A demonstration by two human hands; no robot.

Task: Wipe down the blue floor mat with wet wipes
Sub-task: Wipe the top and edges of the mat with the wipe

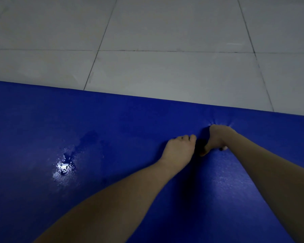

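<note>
Only the forearms and hands of the person are shown. The left forearm [123, 193] is seen bare along its whole visible length, from the lower edge of the view up to the wrist, and the right forearm [270, 172] is likewise bare from the right edge to the wrist. Both are slender and smooth in outline, widening away from narrow wrists. The left hand [178, 149] and the right hand [216, 137] are bare as well. Nails and finer marks cannot be made out in the dim light.
</note>
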